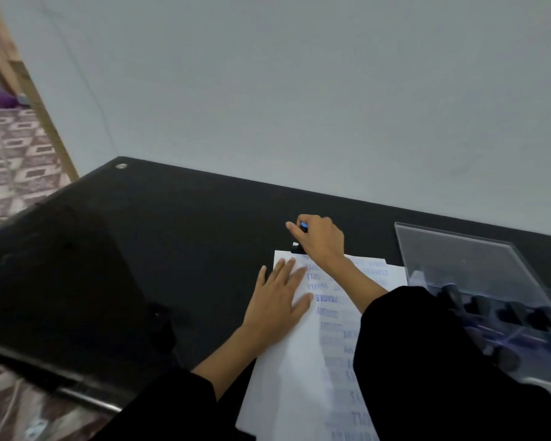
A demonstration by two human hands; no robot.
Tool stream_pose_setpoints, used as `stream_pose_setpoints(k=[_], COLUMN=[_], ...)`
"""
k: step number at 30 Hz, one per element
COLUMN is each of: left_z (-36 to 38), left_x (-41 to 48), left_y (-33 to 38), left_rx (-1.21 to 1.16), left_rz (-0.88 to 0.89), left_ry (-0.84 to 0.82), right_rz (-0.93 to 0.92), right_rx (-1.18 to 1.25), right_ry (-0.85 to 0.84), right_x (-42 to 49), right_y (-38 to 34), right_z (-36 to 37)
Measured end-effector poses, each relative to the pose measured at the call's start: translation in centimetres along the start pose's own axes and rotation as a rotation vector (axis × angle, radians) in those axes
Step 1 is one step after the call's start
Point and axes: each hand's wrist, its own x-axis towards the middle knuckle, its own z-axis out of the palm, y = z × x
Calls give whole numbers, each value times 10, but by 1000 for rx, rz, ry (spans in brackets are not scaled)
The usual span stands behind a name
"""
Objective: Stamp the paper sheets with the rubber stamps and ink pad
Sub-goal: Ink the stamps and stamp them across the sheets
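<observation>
Head view: the left hand (279, 300) lies flat with its fingers spread, pressing the paper sheets (287, 377) to the black table (172, 218). The right hand (320, 238) grasps a rubber stamp (297, 248) at the sheets' twelve o'clock edge. Blue imprints already run down most of the top sheet, so it looks nearly filled; the sheets under it likely remain. At three o'clock, a clear tray (458, 265) holds more stamps (516, 313). No ink pad is visible.

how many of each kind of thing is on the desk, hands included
hands: 2 (left hand, right hand)
stamp held in the right hand: 1
paper stack: 1
clear tray: 1
total: 5 (the stamps inside the tray are too blurred to count)
</observation>
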Motion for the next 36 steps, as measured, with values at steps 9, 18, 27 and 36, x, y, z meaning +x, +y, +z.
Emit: stream_pose_setpoints(k=[9, 18, 27, 36], left_z=[-1, 3, 8, 9], left_x=[-3, -2, 2, 2], left_y=[3, 2, 1, 0], left_rx=[-12, -104, -93, -88], left_rz=[-25, -12, -12, -11], left_ry=[117, 144, 160, 160], right_rz=[22, 20, 10, 20], right_rx=[-64, -118, -57, -32], right_ry=[-26, 6, 82, 79], right_x=[1, -2, -15, -16], right_y=[-4, -7, -6, -5], right_z=[17, 23, 32, 35])
